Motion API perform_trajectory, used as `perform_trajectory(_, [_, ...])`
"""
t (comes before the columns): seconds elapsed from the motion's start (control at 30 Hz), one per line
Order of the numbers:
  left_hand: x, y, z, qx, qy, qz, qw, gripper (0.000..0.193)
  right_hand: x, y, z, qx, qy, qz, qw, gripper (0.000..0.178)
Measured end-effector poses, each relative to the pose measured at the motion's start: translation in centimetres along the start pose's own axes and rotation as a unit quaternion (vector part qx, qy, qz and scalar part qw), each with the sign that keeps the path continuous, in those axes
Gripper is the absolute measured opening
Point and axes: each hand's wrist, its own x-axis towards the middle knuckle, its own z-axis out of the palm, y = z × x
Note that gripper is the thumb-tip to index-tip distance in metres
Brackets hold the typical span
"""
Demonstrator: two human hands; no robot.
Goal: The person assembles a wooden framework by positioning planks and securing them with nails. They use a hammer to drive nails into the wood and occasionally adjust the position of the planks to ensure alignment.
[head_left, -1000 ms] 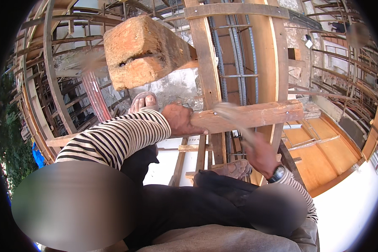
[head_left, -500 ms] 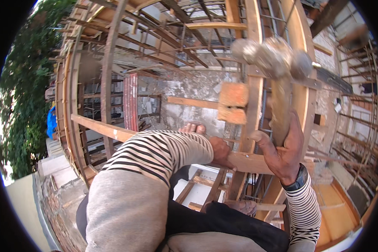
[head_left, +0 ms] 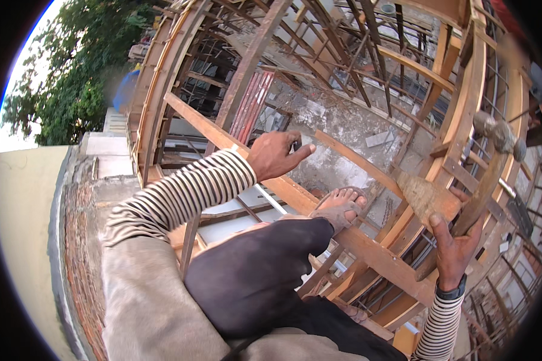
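My right hand (head_left: 459, 249) is wrapped round the wooden handle of a hammer (head_left: 483, 191). The hammer's metal head points up and away at the right, above long timber boards. Just left of that hand is a flat wooden block (head_left: 427, 195) at the end of a narrow plank (head_left: 358, 161). My left hand (head_left: 278, 155) hovers over a long wooden beam (head_left: 208, 125), thumb stretched out and apart from the bent fingers. I see nothing held in it, though its palm is hidden. My sandalled foot (head_left: 338, 207) rests by the beam.
Timber formwork boards (head_left: 464, 129) with metal rods between them run along the right. Far below lies a rough concrete floor (head_left: 319, 114). Wooden poles (head_left: 397, 54) stand at the back. A brick wall (head_left: 87, 240) and a tree (head_left: 72, 72) are at the left.
My left hand has lifted off the wood near my right hand and moved left. My right hand, still on the hammer, has moved right and lower. The view has swung left.
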Motion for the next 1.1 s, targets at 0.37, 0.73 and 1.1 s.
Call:
perform_trajectory(0.37, [-1.8,-15.1,24.4,-0.314,0.322,-0.627,0.636,0.108,-0.4,-1.4,1.5,-0.070,-0.003,0.016,0.997,0.071])
perform_trajectory(0.73, [0.5,-14.0,21.2,-0.478,0.273,-0.681,0.483,0.114,0.6,-3.7,6.2,-0.193,0.118,0.036,0.973,0.066])
perform_trajectory(1.1, [2.0,-13.4,20.2,-0.429,0.277,-0.686,0.518,0.107,0.7,-4.4,5.5,-0.275,0.127,0.073,0.950,0.064])
